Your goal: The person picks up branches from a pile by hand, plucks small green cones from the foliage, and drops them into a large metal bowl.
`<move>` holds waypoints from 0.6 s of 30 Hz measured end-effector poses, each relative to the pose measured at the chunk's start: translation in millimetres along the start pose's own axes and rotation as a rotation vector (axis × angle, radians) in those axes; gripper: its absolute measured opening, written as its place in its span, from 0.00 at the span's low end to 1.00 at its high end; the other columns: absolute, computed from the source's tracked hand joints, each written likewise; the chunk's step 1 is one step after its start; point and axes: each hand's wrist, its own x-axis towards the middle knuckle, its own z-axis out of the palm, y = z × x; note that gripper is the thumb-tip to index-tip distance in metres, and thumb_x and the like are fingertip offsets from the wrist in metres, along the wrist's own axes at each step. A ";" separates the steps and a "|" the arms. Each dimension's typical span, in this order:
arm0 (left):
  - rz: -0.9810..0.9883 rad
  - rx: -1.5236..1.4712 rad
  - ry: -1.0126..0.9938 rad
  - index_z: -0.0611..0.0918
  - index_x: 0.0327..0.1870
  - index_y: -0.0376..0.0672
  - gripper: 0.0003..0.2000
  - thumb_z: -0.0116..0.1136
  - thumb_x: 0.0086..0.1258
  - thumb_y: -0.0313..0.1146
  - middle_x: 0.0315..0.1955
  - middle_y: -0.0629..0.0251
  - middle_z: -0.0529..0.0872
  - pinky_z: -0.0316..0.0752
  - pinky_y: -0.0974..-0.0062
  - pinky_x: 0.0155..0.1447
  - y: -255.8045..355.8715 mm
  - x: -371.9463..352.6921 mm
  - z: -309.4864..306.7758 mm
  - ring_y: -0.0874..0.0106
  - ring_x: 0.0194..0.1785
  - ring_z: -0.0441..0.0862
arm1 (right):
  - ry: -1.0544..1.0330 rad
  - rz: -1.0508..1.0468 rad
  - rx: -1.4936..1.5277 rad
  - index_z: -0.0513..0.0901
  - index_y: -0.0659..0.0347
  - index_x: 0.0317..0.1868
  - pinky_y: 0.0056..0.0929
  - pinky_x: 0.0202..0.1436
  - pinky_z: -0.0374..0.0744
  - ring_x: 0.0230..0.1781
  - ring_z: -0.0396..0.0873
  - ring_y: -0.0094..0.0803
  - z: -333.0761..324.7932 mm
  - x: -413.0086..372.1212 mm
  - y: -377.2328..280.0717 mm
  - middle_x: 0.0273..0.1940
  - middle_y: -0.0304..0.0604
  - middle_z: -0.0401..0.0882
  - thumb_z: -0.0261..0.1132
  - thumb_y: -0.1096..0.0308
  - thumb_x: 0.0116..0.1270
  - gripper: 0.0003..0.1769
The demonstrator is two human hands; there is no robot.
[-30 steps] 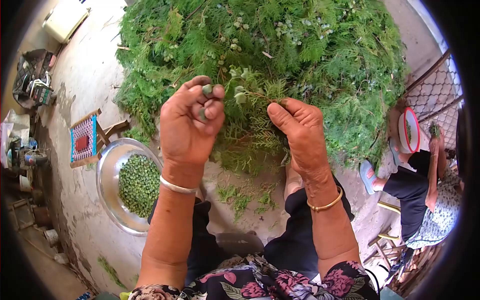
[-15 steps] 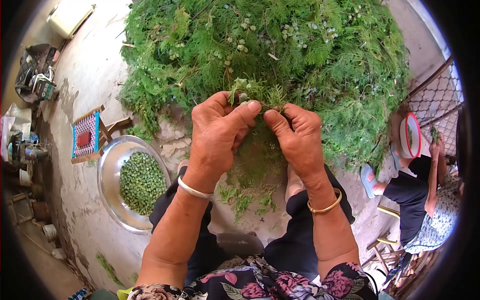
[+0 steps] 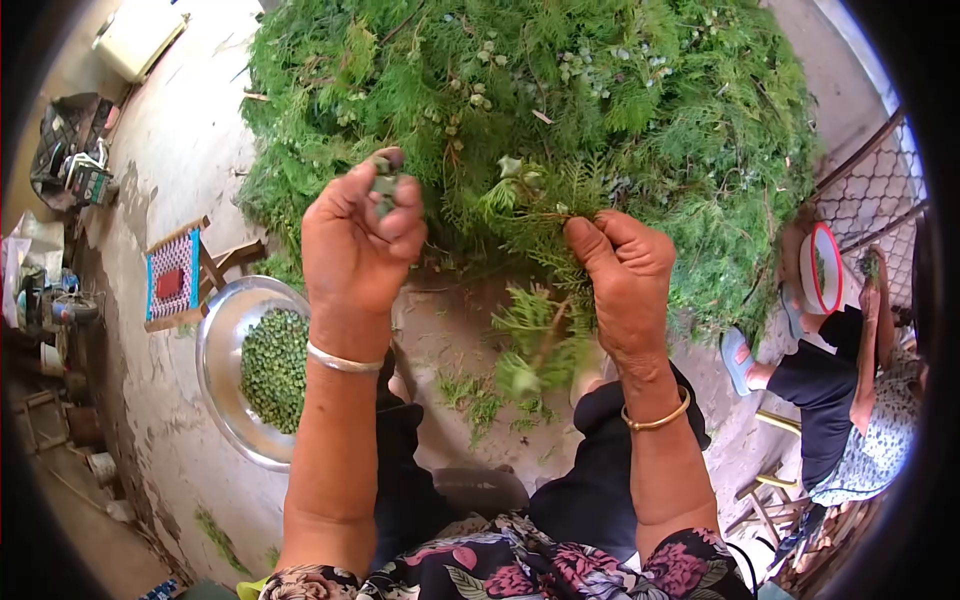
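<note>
My left hand [image 3: 360, 225] is raised with curled fingers around a few green cones [image 3: 384, 190]. In my right hand [image 3: 628, 275] a leafy conifer sprig [image 3: 540, 215] is pinched between thumb and fingers. Pale green cones show at the sprig's upper end, and a blurred piece of it hangs below. Behind both hands lies a big heap of cut conifer branches [image 3: 690, 130] dotted with cones. To the lower left of my left hand stands a metal basin [image 3: 222, 400] with a pile of picked green cones [image 3: 275, 370] inside.
A small woven stool [image 3: 172, 275] stands beside the basin. At the right, a seated person [image 3: 865, 420] holds greenery near a red-rimmed white basin [image 3: 822, 270]. Leaf scraps [image 3: 475, 400] lie on the floor between my feet. Wire mesh [image 3: 870, 200] borders the right side.
My left hand has come away from the sprig, moving left with cones in its fingers. My right hand has shifted slightly right and down, still gripping the sprig.
</note>
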 end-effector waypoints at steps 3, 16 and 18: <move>-0.019 0.196 0.330 0.78 0.41 0.37 0.11 0.49 0.70 0.36 0.28 0.58 0.80 0.67 0.84 0.23 -17.7 -9.7 33.4 0.77 0.24 0.72 | 0.017 -0.056 -0.026 0.76 0.70 0.25 0.20 0.23 0.62 0.21 0.60 0.17 2.6 -1.1 -1.5 0.19 0.32 0.68 0.65 0.74 0.60 0.09; -0.110 0.953 0.116 0.83 0.33 0.37 0.15 0.60 0.63 0.42 0.15 0.78 0.72 0.52 0.89 0.16 -22.9 -13.2 40.5 0.88 0.15 0.61 | -0.229 -0.058 0.037 0.81 0.70 0.36 0.18 0.35 0.74 0.31 0.73 0.17 -2.8 -4.4 -5.1 0.30 0.36 0.81 0.63 0.84 0.57 0.06; -0.134 1.031 0.060 0.83 0.32 0.36 0.15 0.62 0.60 0.43 0.15 0.78 0.70 0.50 0.88 0.17 -18.5 -15.5 37.9 0.89 0.16 0.61 | -0.252 -0.022 0.072 0.81 0.70 0.37 0.18 0.37 0.74 0.32 0.74 0.17 -3.4 -5.1 -5.7 0.31 0.36 0.81 0.62 0.84 0.57 0.07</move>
